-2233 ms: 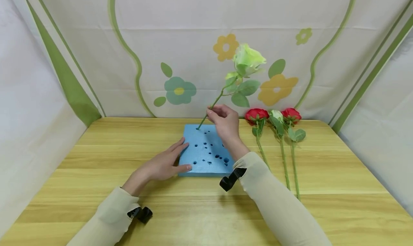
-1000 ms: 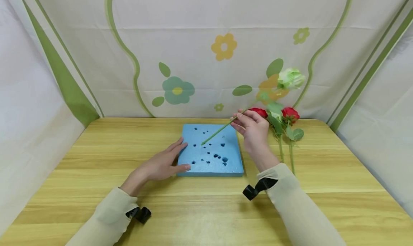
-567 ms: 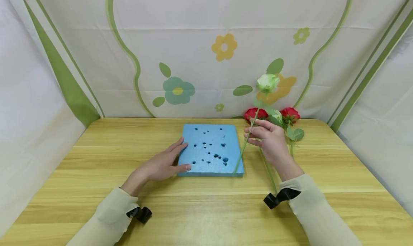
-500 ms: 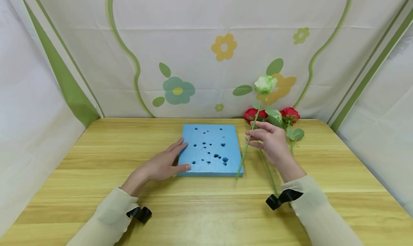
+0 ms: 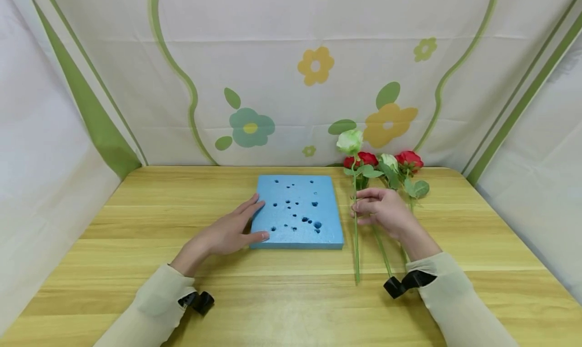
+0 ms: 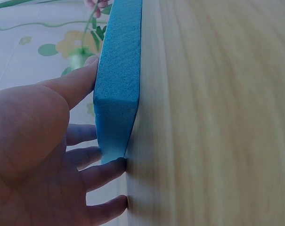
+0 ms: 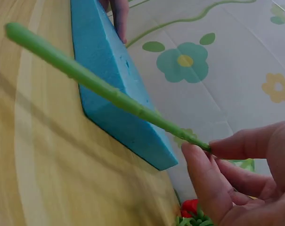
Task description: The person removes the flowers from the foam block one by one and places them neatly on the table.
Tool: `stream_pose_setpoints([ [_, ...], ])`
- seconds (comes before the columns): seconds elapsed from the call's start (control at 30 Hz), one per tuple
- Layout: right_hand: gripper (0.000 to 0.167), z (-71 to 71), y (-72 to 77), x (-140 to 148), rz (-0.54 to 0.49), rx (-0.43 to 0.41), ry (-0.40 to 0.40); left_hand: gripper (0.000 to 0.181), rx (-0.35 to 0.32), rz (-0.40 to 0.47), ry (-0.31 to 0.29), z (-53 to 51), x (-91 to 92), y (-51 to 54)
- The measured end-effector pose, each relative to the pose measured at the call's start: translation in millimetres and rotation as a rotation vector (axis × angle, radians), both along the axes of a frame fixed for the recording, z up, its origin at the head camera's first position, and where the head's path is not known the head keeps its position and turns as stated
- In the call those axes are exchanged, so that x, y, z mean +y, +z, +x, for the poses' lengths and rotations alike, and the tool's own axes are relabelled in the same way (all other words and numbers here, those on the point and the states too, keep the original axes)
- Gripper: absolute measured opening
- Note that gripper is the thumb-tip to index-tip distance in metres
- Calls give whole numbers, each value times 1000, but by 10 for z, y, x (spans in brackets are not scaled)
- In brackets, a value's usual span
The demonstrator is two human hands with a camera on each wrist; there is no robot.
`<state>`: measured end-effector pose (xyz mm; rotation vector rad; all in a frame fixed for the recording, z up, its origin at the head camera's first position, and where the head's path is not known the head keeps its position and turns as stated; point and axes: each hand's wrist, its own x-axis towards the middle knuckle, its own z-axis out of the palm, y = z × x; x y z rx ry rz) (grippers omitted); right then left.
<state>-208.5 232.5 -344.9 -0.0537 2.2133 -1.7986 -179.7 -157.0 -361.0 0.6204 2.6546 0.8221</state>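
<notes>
In the head view, my left hand (image 5: 227,231) lies along the left side of a light-blue foam block (image 5: 300,239) pierced with several holes. The left wrist view shows that hand's thumb at the block's top edge and its fingers spread, some touching the table. Between thumb and fingertips, my right hand (image 5: 384,210) pinches the green stem of a pale green-white rose (image 5: 350,142), to the right of the block. Its stem (image 7: 100,89) crosses in front of the block in the right wrist view, lower end above the table.
Two red roses, one on the left (image 5: 367,158) and one on the right (image 5: 410,159), lie with a whitish rose (image 5: 389,162) between them at the table's right rear. A patterned curtain (image 5: 282,84) hangs behind the wooden table (image 5: 182,200).
The rose's stem has come out of a rear-left hole in the block. My right hand has carried the rose rightward and lowered it beside the block. My left hand has stayed put.
</notes>
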Motion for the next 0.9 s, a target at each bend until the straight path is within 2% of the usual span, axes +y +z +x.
stream_pose_setpoints([
  [0.43, 48, -25, -185, -32, 103, -101, 58, 89, -1, -1, -2, -9, 8, 1],
  [0.67, 47, -24, -235, -48, 152, -111, 68, 88, 1, -2, -2, -9, -2, -16],
  [0.9, 46, -16, -249, -42, 152, -109, 60, 89, 9, 1, -9, -9, 7, -19],
])
